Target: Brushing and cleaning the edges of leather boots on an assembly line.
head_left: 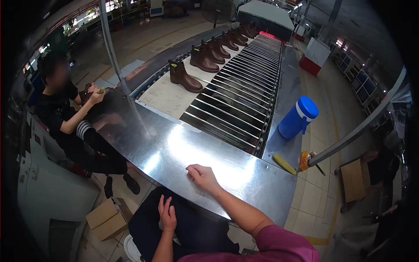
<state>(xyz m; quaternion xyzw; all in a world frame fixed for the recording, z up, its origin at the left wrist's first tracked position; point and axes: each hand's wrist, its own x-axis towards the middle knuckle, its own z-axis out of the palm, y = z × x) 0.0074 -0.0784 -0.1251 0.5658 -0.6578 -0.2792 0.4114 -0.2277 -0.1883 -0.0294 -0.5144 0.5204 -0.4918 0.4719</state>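
My right hand (201, 178) rests on the shiny metal table end (166, 153), its fingers curled in and nothing showing in them. Over my lap, in front of the table edge, my left hand (167, 214) holds nothing, its fingers slightly apart. Beyond the table a line of dark brown ankle boots with yellow tags stands on a pale strip of the conveyor (161, 98). The nearest boot (185, 78) stands apart from the others, well out of reach of both hands.
Bare metal rods (227, 120) run along the conveyor's right side. A blue jug (299, 118) and a long yellow-green object (284, 163) are at the right. At left, a seated co-worker (65, 109) holds a dark item and something greenish. A cardboard box (107, 220) sits on the floor.
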